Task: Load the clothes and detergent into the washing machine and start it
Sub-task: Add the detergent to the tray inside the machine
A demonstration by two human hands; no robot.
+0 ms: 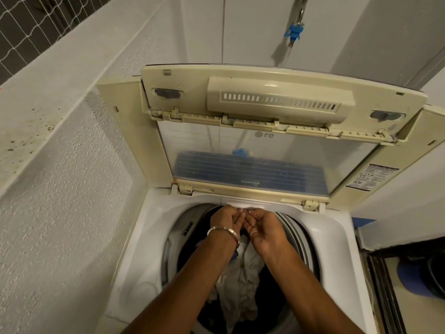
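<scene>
**Both hands at the back rim of the open washer**

I am looking down into the washer, a top-loader with its lid folded up and back against the wall behind it. Both my arms reach forward over the drum.

My left hand and right hand sit side by side above the far edge of the drum, fingertips almost meeting at the white back rim. The fingers of both are curled inward, palms turned partly towards each other, loosely cupped rather than clenched. I cannot tell whether either one holds anything; nothing shows between the fingers, and the spot where they touch the rim is too small to read. A metal bangle rings my left wrist.

The clothes are inside the drum, below and between my forearms: a crumpled pale garment lies on top, with darker fabric around it and a bit of blue just beside my left wrist.

Through the clear pane of the raised lid I see blue ribbed shapes. A blue tap fitting hangs on the wall above the lid. To my left runs a rough, speckled wall; to my right, a dark gap with a blue tub.
</scene>
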